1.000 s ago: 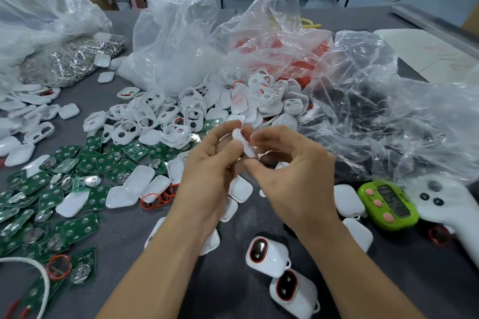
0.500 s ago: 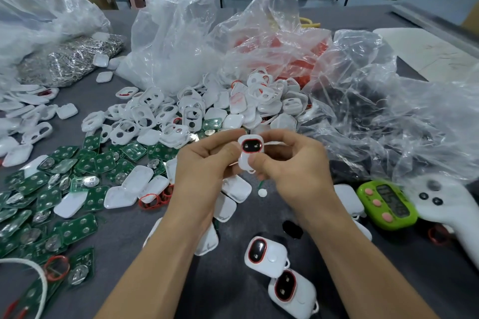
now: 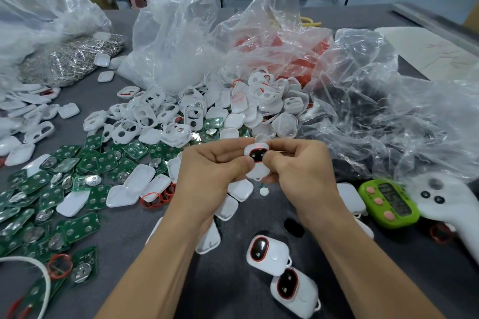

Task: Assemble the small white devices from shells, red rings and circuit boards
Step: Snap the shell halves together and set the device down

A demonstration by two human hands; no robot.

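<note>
Both hands, left hand (image 3: 215,171) and right hand (image 3: 298,171), are pinching 1 white device (image 3: 257,156) just above 2 finished devices (image 3: 268,254).

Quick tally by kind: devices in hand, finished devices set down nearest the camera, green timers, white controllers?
Held device: 1
Finished devices set down: 2
Green timer: 1
White controller: 1
Total: 5

White shells (image 3: 145,116), green circuit boards (image 3: 105,160) dotted silver, red rings (image 3: 153,201), lime-green timer (image 3: 388,204) with pink buttons (image 3: 388,215), on grey surface (image 3: 127,233).
</note>
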